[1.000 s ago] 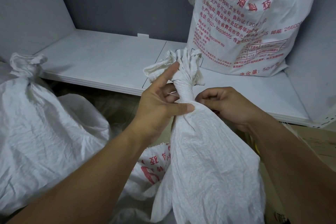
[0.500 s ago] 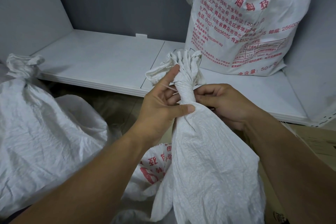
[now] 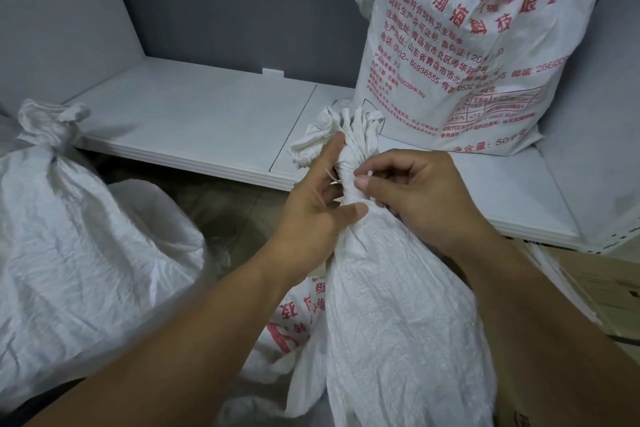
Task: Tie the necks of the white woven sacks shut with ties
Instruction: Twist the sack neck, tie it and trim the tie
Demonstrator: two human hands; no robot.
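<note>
White shelf (image 3: 194, 121) low across upper half of frame, seam line mid-right. On it, upper right: big red-printed sack (image 3: 467, 62), standing upright. Floor (image 3: 221, 204) below has bunched-neck sack (image 3: 79, 239) at left, plain sack (image 3: 398, 322) bottom centre, flat printed sack (image 3: 294, 322) right beside it, cardboard (image 3: 595, 291) lower right.

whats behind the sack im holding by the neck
Behind the sack, gripped at its neck by the left hand, lies a white shelf with a red-printed sack standing on it. The right hand, pinching a tie, and the neck cover the shelf directly behind.
</note>
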